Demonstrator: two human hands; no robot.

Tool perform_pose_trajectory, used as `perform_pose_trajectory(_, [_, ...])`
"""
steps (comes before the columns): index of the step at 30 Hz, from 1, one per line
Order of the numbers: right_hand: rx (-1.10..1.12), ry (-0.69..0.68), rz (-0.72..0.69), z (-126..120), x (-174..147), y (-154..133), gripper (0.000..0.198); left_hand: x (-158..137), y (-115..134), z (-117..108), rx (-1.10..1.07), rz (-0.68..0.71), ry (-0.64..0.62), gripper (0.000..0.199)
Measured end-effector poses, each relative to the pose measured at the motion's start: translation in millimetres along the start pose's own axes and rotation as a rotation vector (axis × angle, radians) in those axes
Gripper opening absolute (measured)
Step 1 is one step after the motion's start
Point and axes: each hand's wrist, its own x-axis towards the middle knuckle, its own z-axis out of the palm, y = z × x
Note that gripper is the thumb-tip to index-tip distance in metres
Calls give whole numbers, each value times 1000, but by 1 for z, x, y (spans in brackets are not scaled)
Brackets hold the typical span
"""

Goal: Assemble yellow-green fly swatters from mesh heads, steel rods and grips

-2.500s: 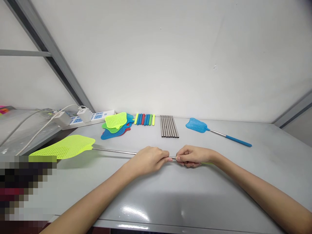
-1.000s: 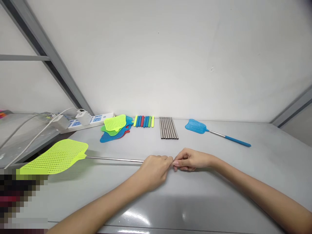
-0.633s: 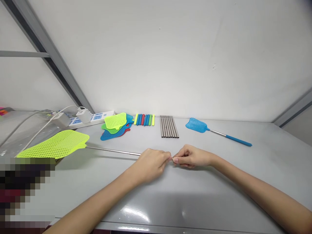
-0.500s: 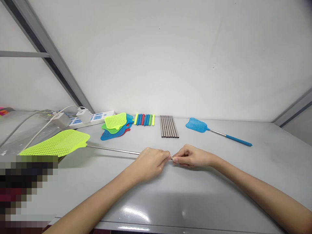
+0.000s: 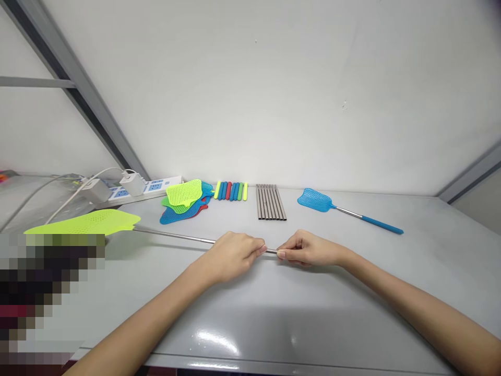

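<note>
- My left hand [image 5: 235, 256] is wrapped around the metal rod [image 5: 174, 236], fingers clamped on it; part of the rod is hidden under my palm.
- My right hand [image 5: 307, 249] pinches the rod just past my left, thumb and forefinger together on it. The rod's end is hidden in there, so I can't tell how it finishes.
- A short bare stretch of rod shows between the two hands.
- The rod's far end, out to my left, carries the yellow-green mesh head [image 5: 90, 222]. Its outer edge is cut off by a pixelated patch. The shadow below reads as lifted off the worktop [image 5: 254, 313].
- Handling, my guess: light overall, rod stiff, smooth and a bit slippery. Mesh head looks like thin, bendy plastic; not fragile, but it likely flexes and pulls that end down.
- Hold: I'd grip the rod, not the mesh. Full wrap for steadiness, fingertip pinch near the end for control. The rod shows a step in thickness left of my left hand, so sections may slide.
- Behind, left to right: pile of mesh heads [image 5: 183, 193], row of coloured grips [image 5: 230, 191], loose metal tubes [image 5: 271, 202] side by side, blue swatter [image 5: 348, 211] with its grip on.
</note>
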Motion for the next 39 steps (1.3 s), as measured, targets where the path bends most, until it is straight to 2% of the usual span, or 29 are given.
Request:
perform_pose_trajectory(7, [52,-5,19,-2,0,3,33,0,-2,2,29,5,-2,34])
perform_pose_trajectory(14, [193,-31,147,-6,1,14,35,1,8,12,71,30,63,33])
perform_pose_trajectory(23, [295,-39,165,-4,2,15,33,4,13,16,81,57,110,29])
perform_pose_trajectory(26, [323,-45,157,-3,2,14,33,6,19,19,102,74,122,20])
perform_pose_trajectory(28, [315,-54,155,-2,2,13,34,6,23,21,122,63,104,16])
perform_pose_trajectory(33, [190,-17,88,2,2,11,33,5,28,26,128,4,50,20])
perform_pose_trajectory(39, [72,37,17,6,1,7,39,5,24,26,168,-10,39,15])
